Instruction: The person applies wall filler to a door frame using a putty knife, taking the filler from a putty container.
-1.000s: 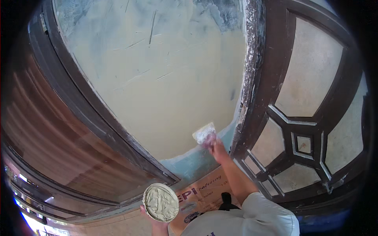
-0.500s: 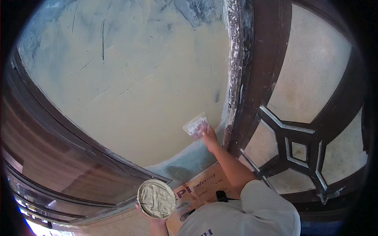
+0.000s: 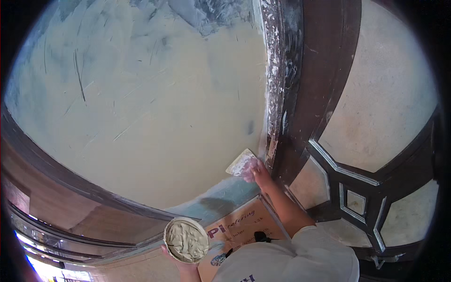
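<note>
My right hand (image 3: 256, 172) grips a flat, putty-smeared scraper (image 3: 240, 162) with a pale blade. It is against or very close to the lower right of the wall (image 3: 178, 122), near the dark frame. Cream-coloured filler coats most of that wall, with a bluish uncoated strip (image 3: 225, 192) along the bottom. Low at the front, my left hand (image 3: 181, 264) supports a round tub (image 3: 187, 238) from below and the side. Thick greyish-cream putty with a ridged surface fills the tub. Most of my left fingers are hidden under it.
A chipped dark post (image 3: 273, 75) borders the wall on the right, beside a dark door with pale panels (image 3: 376, 89). Printed cardboard (image 3: 242, 223) lies on the floor under the wall. Dark wood framing (image 3: 70, 178) runs along the left.
My right hand and the scraper have moved slightly right and lower, towards the post. The view has shifted a little. The tub stays in my left hand.
</note>
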The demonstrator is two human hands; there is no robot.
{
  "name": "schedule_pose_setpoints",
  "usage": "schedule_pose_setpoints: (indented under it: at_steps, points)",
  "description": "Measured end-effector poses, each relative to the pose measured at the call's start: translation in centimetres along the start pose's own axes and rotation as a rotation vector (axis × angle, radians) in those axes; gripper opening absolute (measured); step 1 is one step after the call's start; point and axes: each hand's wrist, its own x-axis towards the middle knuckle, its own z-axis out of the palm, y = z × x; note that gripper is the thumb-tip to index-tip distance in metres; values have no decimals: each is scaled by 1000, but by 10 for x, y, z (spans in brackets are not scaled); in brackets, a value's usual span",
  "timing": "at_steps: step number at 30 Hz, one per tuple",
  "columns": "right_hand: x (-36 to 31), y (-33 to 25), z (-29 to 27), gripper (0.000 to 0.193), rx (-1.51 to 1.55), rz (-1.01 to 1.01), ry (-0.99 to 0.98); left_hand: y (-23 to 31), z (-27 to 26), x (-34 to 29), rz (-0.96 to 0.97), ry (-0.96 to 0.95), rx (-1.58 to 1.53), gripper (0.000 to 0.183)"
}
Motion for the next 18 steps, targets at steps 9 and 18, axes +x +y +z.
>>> schedule_pose_setpoints:
  at_steps: [9,18]
  points:
    - [19,32,14,25,-575,-135,-48,-19,17,9,22,-18,21,76]
    - [-77,120,11,16,88,558,-127,-16,18,8,58,-3,60,77]
